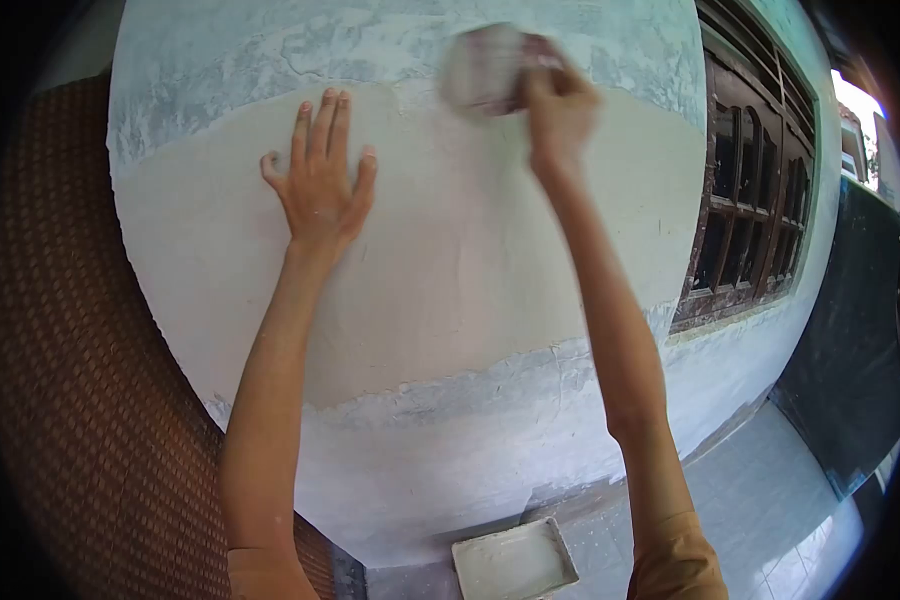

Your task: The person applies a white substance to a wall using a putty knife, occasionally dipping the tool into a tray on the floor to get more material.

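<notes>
My left hand (322,190) lies flat against the wall (440,250), its fingers spread on the smooth beige-white coat. Higher up and to the right, my right hand (562,105) is closed round a blurred flat tool (490,72) with a pale face and a dark reddish part near the fingers. The tool is over the upper edge of the beige coat, where it meets the patchy blue-grey surface. Motion blur hides the tool's exact shape and whether it touches the wall.
A pale rectangular tray (515,562) stands on the tiled floor (740,500) at the wall's foot. Brown woven matting (90,350) runs down the left side. On the right are a dark wooden window (750,190) and a dark panel (850,340).
</notes>
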The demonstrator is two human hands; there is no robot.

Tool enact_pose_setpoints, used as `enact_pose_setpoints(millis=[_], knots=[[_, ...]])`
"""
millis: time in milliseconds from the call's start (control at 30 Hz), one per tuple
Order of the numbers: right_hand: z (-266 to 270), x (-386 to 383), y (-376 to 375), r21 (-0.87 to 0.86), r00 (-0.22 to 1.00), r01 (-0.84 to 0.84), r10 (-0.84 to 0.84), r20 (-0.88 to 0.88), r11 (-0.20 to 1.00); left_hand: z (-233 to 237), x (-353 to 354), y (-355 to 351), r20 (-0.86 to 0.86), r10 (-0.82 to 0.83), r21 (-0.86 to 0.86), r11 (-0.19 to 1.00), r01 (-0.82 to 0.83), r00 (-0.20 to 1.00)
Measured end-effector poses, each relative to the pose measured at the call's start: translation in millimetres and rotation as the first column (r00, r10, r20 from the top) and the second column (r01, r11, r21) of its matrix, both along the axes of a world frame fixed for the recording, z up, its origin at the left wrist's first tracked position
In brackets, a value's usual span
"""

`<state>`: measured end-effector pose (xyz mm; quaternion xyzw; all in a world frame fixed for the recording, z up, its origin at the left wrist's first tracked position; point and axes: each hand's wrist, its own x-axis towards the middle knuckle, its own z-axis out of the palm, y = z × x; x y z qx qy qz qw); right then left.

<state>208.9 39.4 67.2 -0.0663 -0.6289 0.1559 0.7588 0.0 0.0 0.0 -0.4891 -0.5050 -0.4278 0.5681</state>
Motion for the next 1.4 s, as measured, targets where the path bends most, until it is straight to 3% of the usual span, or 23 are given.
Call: enact_pose_setpoints(millis=[33, 67, 100, 167, 233, 300, 400, 467, 500, 567, 633, 733, 800, 867, 900, 933, 967, 1033, 1100, 1167, 1300, 1367, 1400], knots=[[-1, 2, 1, -0.001, 1.0, 0.009, -0.009, 0.017, 1.0, -2, -2, -3, 0.011, 0.007, -0.002, 1.0, -0.007, 1.0], [-5, -27, 25, 0.131, 0.988, 0.144, -0.135, -0.077, 0.981, -6, -4, -4, 0.018, 0.013, -0.005, 1.0, -0.013, 1.0], [-14, -18, -3, 0.025, 0.979, 0.137, -0.132, -0.154, 0.99, 15, -1, -3, -0.108, 0.003, -0.031, 0.999, -0.006, 0.994], [-11, 7, 27, -0.014, 0.896, 0.407, -0.403, -0.185, 0.913, 8, -1, -5, -0.074, 0.016, -0.035, 0.999, -0.018, 0.997], [-8, 54, 40, -0.069, 0.925, 0.25, -0.259, -0.276, 0.966, 5, 2, -2, -0.059, -0.011, -0.016, 1.0, 0.01, 0.998], [-5, 76, 42, -0.005, 0.81, 0.212, -0.179, -0.558, 0.977, 4, -1, -1, -0.057, -0.038, -0.007, 0.999, 0.038, 0.998], [-15, 66, 30, 0.029, 0.905, 0.051, -0.034, -0.423, 0.998, 4, 2, 0, -0.075, -0.074, 0.0, 0.997, 0.074, 0.994], [-27, 31, 22, -0.028, 0.959, 0.214, -0.216, -0.185, 0.976, 6, 2, -4, -0.058, -0.009, -0.014, 1.0, 0.008, 0.998], [-34, 13, 24, 0.006, 0.987, 0.098, -0.097, -0.13, 0.995, 5, 2, -4, -0.062, -0.021, -0.021, 1.0, 0.019, 0.998], [-38, 11, 37, 0.032, 0.98, 0.108, -0.102, -0.172, 0.994, 6, -1, -4, -0.063, -0.007, -0.034, 0.999, 0.005, 0.998], [-38, 56, 49, -0.053, 0.932, 0.267, -0.272, -0.24, 0.962, 4, 0, 0, -0.061, -0.021, -0.033, 0.999, 0.019, 0.998], [-34, 95, 54, -0.122, 0.896, 0.216, -0.246, -0.368, 0.969, 2, 2, 1, -0.042, -0.051, -0.023, 0.998, 0.05, 0.998], [-33, 97, 55, 0.011, 0.806, 0.124, -0.094, -0.584, 0.992, 1, 2, 2, -0.04, -0.078, -0.022, 0.997, 0.077, 0.996], [-37, 62, 27, -0.044, 0.94, 0.063, -0.074, -0.332, 0.997, 3, 1, 1, -0.056, -0.044, -0.005, 0.999, 0.044, 0.997], [-41, 40, 10, -0.091, 0.969, 0.14, -0.155, -0.191, 0.986, 3, 1, 0, -0.057, -0.053, -0.011, 0.999, 0.053, 0.997], [-44, 23, 27, -0.02, 0.964, 0.238, -0.239, -0.119, 0.971, 3, -1, -2, -0.052, -0.047, -0.026, 0.999, 0.045, 0.998], [-44, 12, 19, -0.007, 0.99, 0.021, -0.022, -0.137, 1.0, 3, -1, -2, -0.048, -0.037, -0.037, 0.999, 0.035, 0.998], [-43, 43, 32, -0.066, 0.979, 0.175, -0.181, -0.091, 0.982, 3, 0, 1, -0.053, -0.043, -0.026, 0.999, 0.042, 0.998], [-47, 89, 57, -0.072, 0.942, 0.171, -0.184, -0.281, 0.983, 2, 0, 3, -0.05, -0.042, -0.008, 0.999, 0.042, 0.998], [-47, 117, 70, -0.064, 0.808, 0.161, -0.169, -0.565, 0.985, 1, 3, 5, -0.035, -0.056, 0.003, 0.998, 0.057, 0.998], [-49, 83, 41, -0.042, 0.926, 0.075, -0.085, -0.368, 0.996, 2, 5, 7, -0.038, -0.115, 0.02, 0.993, 0.115, 0.993], [-57, 41, 30, -0.001, 0.977, 0.07, -0.069, -0.2, 0.998, 1, 3, 3, -0.019, -0.068, -0.022, 0.997, 0.068, 0.997], [-59, 45, 35, -0.002, 0.977, 0.068, -0.067, -0.201, 0.998, 0, 4, 3, -0.02, -0.066, -0.023, 0.998, 0.066, 0.998]])
